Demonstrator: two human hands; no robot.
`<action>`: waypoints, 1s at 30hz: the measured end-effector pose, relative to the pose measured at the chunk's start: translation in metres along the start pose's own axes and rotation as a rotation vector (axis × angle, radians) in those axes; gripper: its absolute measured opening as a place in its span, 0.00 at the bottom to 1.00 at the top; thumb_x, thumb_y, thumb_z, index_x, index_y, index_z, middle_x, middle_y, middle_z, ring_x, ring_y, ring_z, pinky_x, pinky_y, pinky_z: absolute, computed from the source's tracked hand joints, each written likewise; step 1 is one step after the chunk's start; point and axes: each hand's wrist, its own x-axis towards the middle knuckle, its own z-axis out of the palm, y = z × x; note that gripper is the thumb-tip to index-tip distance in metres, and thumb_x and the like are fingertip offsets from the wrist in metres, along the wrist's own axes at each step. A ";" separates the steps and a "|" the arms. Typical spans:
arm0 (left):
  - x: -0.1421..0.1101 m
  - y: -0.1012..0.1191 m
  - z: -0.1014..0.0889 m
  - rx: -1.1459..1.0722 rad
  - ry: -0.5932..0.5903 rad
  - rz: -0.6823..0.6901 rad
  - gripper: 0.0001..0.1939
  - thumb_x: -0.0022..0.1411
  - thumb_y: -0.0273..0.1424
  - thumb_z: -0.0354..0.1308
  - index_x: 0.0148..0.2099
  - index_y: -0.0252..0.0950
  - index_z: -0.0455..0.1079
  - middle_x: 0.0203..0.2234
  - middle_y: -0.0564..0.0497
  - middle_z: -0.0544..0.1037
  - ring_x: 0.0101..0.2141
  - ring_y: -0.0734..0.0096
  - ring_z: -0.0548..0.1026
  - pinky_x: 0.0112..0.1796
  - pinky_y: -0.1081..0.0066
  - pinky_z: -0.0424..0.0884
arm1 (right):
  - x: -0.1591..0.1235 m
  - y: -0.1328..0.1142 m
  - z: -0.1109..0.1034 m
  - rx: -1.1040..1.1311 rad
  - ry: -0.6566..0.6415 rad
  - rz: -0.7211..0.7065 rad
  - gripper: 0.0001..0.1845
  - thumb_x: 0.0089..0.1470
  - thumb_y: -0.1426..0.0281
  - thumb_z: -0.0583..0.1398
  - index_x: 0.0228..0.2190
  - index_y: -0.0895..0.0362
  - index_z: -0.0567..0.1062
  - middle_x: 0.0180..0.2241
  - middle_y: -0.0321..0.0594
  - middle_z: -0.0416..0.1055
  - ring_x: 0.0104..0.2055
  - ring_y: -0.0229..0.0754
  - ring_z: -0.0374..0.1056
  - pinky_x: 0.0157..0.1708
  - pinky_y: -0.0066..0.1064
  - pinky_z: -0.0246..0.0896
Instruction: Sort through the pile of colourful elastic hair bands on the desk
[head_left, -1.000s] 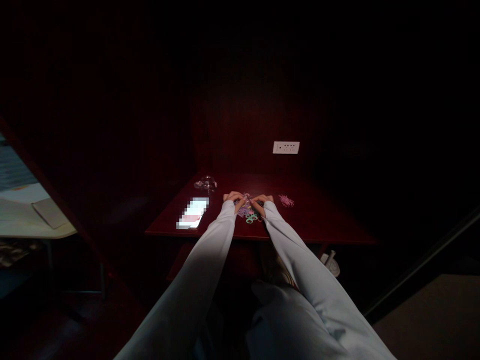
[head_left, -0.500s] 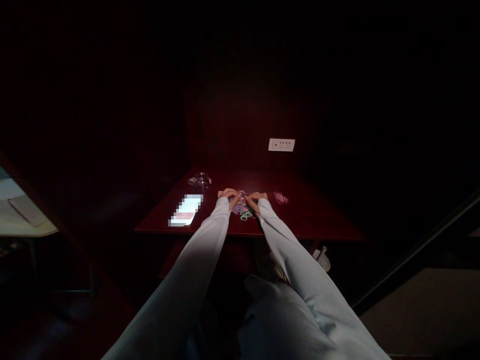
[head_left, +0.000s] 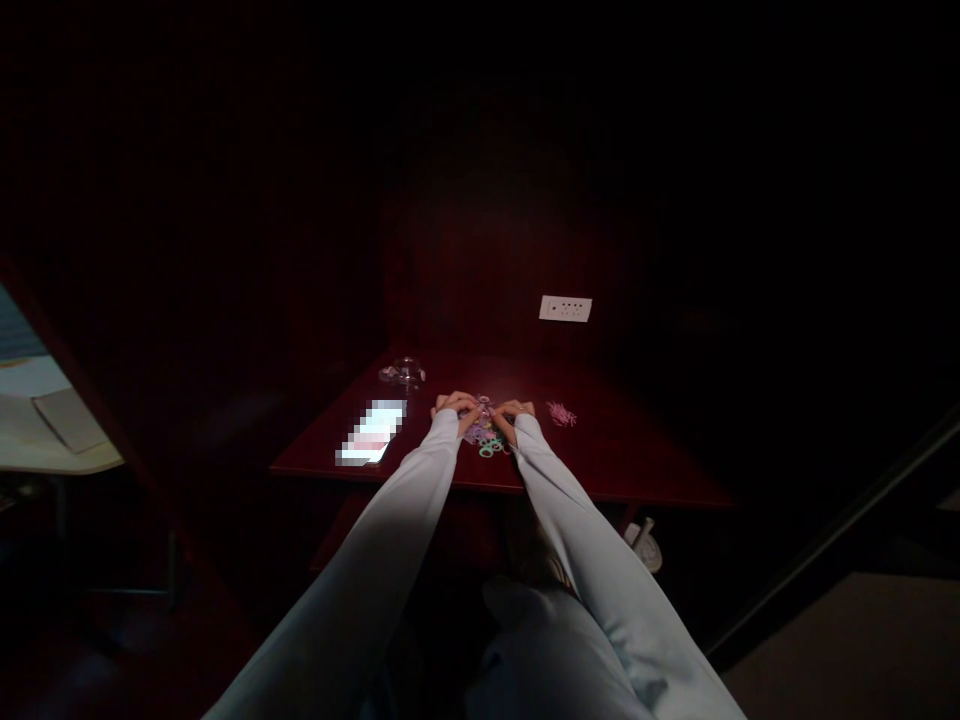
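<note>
On my head view, the one feed I have, I see both hands close together over the tabletop (head_left: 615,458), with the left hand (head_left: 453,403) just beside the right hand (head_left: 516,411) and a small gap between their fingertips. The fingers of each are curled inward at a jumble of small loops (head_left: 475,434); at this size I cannot tell whether either grip is pinching one or merely touching the heap. The loops lie on the tabletop, between and slightly in front of the hands: purple ones under the fingers, green loops (head_left: 489,449) on my side. To the right, apart from that heap, I have a pink pile (head_left: 561,413). Left of the left hand lies a phone (head_left: 373,432), its lit screen pixelated, and beyond it a clear container (head_left: 406,372). A white socket (head_left: 565,309) is on the dark red wall (head_left: 465,290) behind. Pale sleeves (head_left: 390,525) cover both arms. Below the tabletop, on the right, is a whitish object (head_left: 646,548) I cannot make out. At far left I get part of a second table (head_left: 45,458).
</note>
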 end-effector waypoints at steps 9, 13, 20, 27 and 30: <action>-0.007 0.022 -0.005 -0.029 0.064 -0.017 0.12 0.60 0.25 0.64 0.24 0.39 0.73 0.43 0.54 0.83 0.50 0.58 0.72 0.53 0.53 0.61 | -0.005 -0.015 0.005 -0.089 0.205 0.079 0.12 0.59 0.68 0.61 0.23 0.52 0.77 0.45 0.40 0.77 0.52 0.51 0.60 0.53 0.44 0.54; -0.007 0.026 -0.010 -0.045 0.117 -0.043 0.12 0.61 0.23 0.62 0.25 0.39 0.72 0.43 0.52 0.83 0.50 0.57 0.72 0.53 0.53 0.61 | -0.004 -0.017 0.004 -0.074 0.305 0.139 0.14 0.58 0.67 0.61 0.20 0.53 0.74 0.49 0.41 0.75 0.52 0.54 0.58 0.52 0.47 0.51; -0.008 0.029 -0.014 -0.046 0.175 -0.071 0.13 0.61 0.24 0.61 0.25 0.39 0.72 0.43 0.52 0.83 0.50 0.58 0.72 0.53 0.53 0.59 | -0.005 -0.022 -0.006 -0.124 0.297 0.260 0.14 0.58 0.67 0.60 0.22 0.55 0.74 0.56 0.44 0.70 0.56 0.57 0.55 0.54 0.49 0.48; -0.010 0.027 -0.005 0.015 -0.005 -0.001 0.12 0.59 0.25 0.64 0.24 0.38 0.72 0.45 0.54 0.84 0.51 0.58 0.71 0.54 0.51 0.57 | -0.006 -0.019 0.002 -0.103 0.163 0.148 0.15 0.60 0.64 0.63 0.22 0.53 0.77 0.56 0.40 0.72 0.57 0.56 0.54 0.56 0.48 0.48; -0.010 0.026 -0.005 -0.002 0.022 -0.016 0.10 0.61 0.27 0.63 0.26 0.39 0.74 0.44 0.53 0.83 0.49 0.57 0.72 0.53 0.50 0.58 | -0.001 -0.009 0.002 -0.068 0.279 0.185 0.18 0.61 0.58 0.62 0.23 0.52 0.78 0.54 0.42 0.72 0.55 0.56 0.54 0.55 0.50 0.48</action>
